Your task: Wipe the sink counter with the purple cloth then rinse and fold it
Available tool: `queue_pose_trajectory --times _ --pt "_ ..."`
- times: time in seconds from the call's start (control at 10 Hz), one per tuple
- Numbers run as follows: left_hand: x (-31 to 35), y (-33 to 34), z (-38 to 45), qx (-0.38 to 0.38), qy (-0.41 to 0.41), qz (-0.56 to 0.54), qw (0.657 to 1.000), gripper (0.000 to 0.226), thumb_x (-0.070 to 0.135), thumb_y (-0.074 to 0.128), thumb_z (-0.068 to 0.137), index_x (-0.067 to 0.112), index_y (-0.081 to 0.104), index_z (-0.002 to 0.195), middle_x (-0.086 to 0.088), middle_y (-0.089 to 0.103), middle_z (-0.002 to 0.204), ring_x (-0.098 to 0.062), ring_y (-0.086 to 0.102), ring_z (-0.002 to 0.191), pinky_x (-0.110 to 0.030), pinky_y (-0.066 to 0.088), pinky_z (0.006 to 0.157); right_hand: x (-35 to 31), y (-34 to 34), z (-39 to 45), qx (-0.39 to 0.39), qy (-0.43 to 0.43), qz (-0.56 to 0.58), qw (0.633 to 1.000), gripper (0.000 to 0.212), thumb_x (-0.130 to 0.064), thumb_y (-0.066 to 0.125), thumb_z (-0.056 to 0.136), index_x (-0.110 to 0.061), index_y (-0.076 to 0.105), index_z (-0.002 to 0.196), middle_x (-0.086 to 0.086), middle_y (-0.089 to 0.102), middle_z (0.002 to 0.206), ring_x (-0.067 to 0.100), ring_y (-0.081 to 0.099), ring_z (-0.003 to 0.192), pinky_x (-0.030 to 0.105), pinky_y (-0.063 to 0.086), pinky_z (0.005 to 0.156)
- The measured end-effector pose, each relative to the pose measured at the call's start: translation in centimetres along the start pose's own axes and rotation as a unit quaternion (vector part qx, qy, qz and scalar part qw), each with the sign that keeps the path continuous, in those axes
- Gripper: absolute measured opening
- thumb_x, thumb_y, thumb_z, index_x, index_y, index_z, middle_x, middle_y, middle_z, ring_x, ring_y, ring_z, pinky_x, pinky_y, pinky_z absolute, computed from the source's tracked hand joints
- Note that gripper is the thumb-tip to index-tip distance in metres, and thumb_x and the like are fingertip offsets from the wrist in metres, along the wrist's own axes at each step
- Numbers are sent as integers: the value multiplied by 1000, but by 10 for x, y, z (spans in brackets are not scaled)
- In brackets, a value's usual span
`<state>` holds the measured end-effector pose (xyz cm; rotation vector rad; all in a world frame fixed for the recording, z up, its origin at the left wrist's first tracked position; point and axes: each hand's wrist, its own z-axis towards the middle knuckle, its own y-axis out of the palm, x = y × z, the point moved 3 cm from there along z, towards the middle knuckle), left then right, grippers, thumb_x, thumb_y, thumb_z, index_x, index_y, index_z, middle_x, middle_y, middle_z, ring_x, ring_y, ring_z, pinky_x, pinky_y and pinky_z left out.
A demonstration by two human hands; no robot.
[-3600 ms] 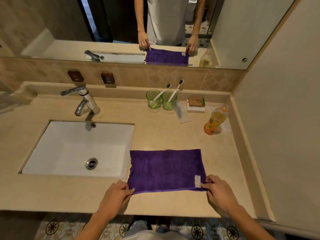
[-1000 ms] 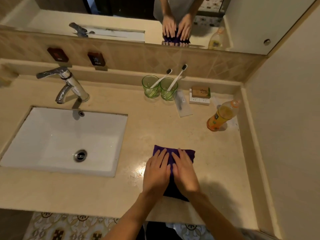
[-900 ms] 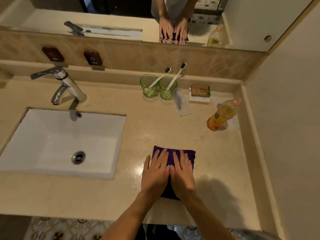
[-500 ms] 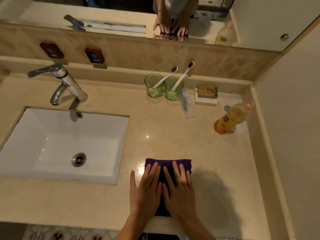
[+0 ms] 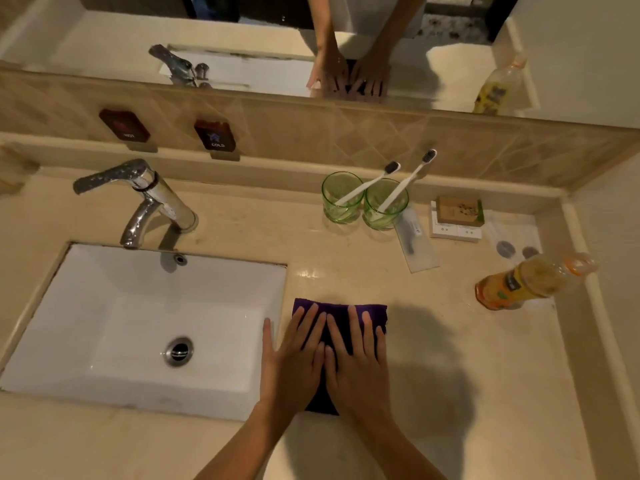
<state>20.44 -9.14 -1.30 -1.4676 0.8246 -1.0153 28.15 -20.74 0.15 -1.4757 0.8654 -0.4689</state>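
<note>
Both hands, left hand and right hand, lie flat with straight fingers on the folded purple cloth. They press it onto the counter, likely to flatten it.

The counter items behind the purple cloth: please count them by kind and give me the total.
Green glasses: 2
Toothbrushes: 2
Orange drink bottle: 1
Flat sachet beside the glasses: 1
Small boxes stacked by the wall: 2, brown on white
Clear packet in the corner: 1
Total: 9
</note>
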Motion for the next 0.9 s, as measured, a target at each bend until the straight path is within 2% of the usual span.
queue_pose_trajectory --times 0.1,0.2,0.3,0.4,0.5,0.6,0.7,0.8,0.9 --pt "-14 5 34 25 10 -13 1000 51 33 41 108 18 43 156 -6 37 166 -22 30 156 -71 27 118 -4 0 34 46 -9 0 999 54 -36 39 106 -27 31 158 13 26 165 33 21 154 56 27 121" --pt "-26 3 72 11 -9 -31 999 55 37 30 108 24 30 161 0 27 170 -18 22 159 -67 19 122 -5 -4 73 32 10 0 999 55 -40 33 105 -31 27 159 9 22 168 29 14 156 52 20 124" --pt "-37 -1 110 8 -7 -27 1000 54 38 27 109 25 28 161 2 28 170 -15 21 159 -66 18 124 -5 -11 112 24 24 -5 999 55 -44 27 105 -35 24 159 6 21 168 27 12 157 50 13 126" --pt "-48 -2 144 1 -10 -26 1000 55 39 25 108 25 31 161 2 31 169 -17 23 158 -65 9 123 -3 -16 146 27 14 -7 1000 55 -45 29 104 -36 24 159 6 23 168 28 13 156 50 14 126" --pt "-54 1 164 -13 2 -19 1000 56 41 21 108 26 30 161 2 31 169 -19 25 158 -67 9 123 -1 -18 167 44 11 -2 999 55 -44 32 103 -34 31 157 7 29 165 30 19 154 50 16 125" --pt "-54 -6 170 -45 -1 -22 999 55 41 24 107 25 38 158 1 40 165 -20 34 155 -72 20 120 0 -20 172 42 -4 -17 999 54 -41 36 103 -28 38 155 11 36 162 33 28 151 52 22 123" --pt "-53 -21 175 -88 -1 -52 995 53 39 29 107 28 38 158 2 34 168 -18 30 156 -76 18 119 2 -22 174 8 -15 8 1000 53 -41 40 101 -25 45 152 14 40 159 37 35 148 56 29 120" --pt "-55 -49 184 -168 -27 -184 968 50 35 33 110 33 33 160 5 16 174 -16 13 160 -64 5 125 1 -48 178 -72 -16 41 996 51 -42 37 105 -27 42 153 9 27 166 31 24 153 52 22 122" --pt "-56 -90 174 -44 -63 -324 943 43 21 39 106 19 60 143 -4 46 159 -24 45 145 -47 36 120 -4 -87 174 -120 12 128 984 42 -38 34 108 -18 63 131 8 46 155 26 36 147 46 35 114"
